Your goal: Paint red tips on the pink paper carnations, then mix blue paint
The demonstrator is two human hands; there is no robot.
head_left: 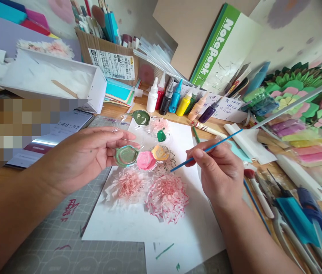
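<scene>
My left hand (92,154) grips the edge of a clear plastic paint palette (142,150) whose wells hold green, pink and orange paint. My right hand (218,171) pinches a thin blue paintbrush (206,149), its tip pointing left toward the palette's speckled well. Just below the palette, two frilly pink paper flowers (149,190) lie on a white sheet (149,224).
A grey cutting mat (63,236) lies under the sheet. A row of small paint bottles (178,101) stands behind the palette. A phone (60,133), a white box (49,78), a cardboard box of pens (106,49), a notebook (220,45) and tools at right (286,205) surround the sheet.
</scene>
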